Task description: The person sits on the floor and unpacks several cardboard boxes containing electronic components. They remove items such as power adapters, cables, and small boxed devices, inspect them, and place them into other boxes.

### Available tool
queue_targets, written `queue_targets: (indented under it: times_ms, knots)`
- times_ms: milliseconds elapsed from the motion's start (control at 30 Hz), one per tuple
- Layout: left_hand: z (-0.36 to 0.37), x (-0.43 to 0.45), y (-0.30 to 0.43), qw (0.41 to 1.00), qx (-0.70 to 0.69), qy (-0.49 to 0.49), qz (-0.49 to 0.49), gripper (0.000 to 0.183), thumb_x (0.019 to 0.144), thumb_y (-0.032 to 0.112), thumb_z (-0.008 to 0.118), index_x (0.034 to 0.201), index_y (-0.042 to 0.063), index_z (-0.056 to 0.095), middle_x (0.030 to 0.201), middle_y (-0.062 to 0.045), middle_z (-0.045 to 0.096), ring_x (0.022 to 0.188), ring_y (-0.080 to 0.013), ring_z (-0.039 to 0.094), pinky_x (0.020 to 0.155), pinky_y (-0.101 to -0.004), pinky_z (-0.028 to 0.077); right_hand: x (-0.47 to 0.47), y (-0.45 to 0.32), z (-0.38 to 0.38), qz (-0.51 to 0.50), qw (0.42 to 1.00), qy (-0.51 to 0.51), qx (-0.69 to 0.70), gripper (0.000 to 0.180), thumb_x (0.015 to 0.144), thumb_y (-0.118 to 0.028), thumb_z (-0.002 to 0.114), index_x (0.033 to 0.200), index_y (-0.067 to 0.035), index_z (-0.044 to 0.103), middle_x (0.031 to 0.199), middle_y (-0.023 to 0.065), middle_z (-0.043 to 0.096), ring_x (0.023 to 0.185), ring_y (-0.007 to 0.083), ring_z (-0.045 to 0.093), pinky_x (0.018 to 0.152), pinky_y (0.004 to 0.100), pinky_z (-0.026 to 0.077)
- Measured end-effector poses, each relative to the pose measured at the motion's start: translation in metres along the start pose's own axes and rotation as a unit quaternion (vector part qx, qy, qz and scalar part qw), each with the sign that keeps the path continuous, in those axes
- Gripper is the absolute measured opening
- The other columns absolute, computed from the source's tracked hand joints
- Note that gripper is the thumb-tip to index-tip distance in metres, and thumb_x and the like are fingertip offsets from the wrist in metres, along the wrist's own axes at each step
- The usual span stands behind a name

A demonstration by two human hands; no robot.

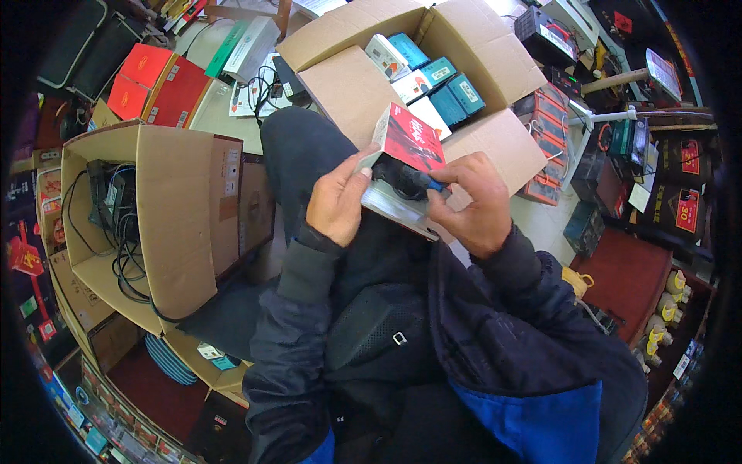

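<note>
My left hand [339, 200] grips the left side of a small red and white cardboard box [410, 139], which is tilted with an end facing me. Inside its opening sits a bundled black cable [400, 178] or similar corded item. The fingers of my right hand [472, 203] pinch a blue-ended part of it [436, 184] at the box's right edge. Just beyond stands a large brown carton [348, 87] with its flaps spread, holding several teal and white small boxes [455, 100].
At the left, another brown carton [177, 214] holds black adapters and cables [119, 203]. Red boxes [153, 87] and a dark adapter [290, 81] lie farther back. Battery-like orange and grey units [545, 145] stand right of the large carton. A dark red surface [626, 278] is at the right.
</note>
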State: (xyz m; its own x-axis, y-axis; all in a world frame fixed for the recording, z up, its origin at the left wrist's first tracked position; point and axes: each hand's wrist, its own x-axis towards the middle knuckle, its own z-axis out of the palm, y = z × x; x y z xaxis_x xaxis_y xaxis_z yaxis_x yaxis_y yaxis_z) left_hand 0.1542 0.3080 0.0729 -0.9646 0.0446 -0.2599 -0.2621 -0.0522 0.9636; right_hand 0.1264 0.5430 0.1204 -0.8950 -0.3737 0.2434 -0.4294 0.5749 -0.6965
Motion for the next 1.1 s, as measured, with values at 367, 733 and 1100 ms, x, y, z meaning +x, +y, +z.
queue_targets:
  times_ms: [367,733,1100]
  knots:
    - [0.009,-0.027,0.025,0.993,0.044,0.078,0.075,0.040,0.110,0.011,0.052,0.146,-0.002,0.064,0.143,-0.021,0.070,0.129,-0.0253,0.067,0.112,-0.0333,0.047,0.004,-0.023,-0.032,-0.016,0.989,-0.147,-0.010,0.032,0.084,-0.018,0.086,0.111,-0.002,0.079,0.106,0.0166,0.077,0.098,0.0356,0.069,0.089,0.0439,0.057]
    - [-0.014,-0.053,0.038,0.959,0.092,0.190,0.189,0.042,0.107,0.003,0.051,0.148,-0.003,0.063,0.158,-0.021,0.059,0.149,-0.0296,0.054,0.123,-0.0374,0.039,0.044,-0.060,0.024,-0.079,0.972,-0.162,-0.150,0.033,0.082,-0.025,0.084,0.108,-0.006,0.079,0.099,0.0152,0.076,0.092,0.0369,0.066,0.085,0.0468,0.055]
    - [-0.083,-0.048,0.005,0.844,-0.518,0.107,-0.088,0.089,0.105,0.060,0.063,0.166,0.003,0.035,0.167,-0.028,0.037,0.154,-0.0396,0.041,0.121,-0.0596,0.041,0.048,-0.078,0.053,-0.215,0.962,-0.147,-0.077,0.020,0.077,-0.013,0.079,0.095,-0.004,0.073,0.101,0.0120,0.069,0.100,0.0352,0.062,0.088,0.0472,0.052]
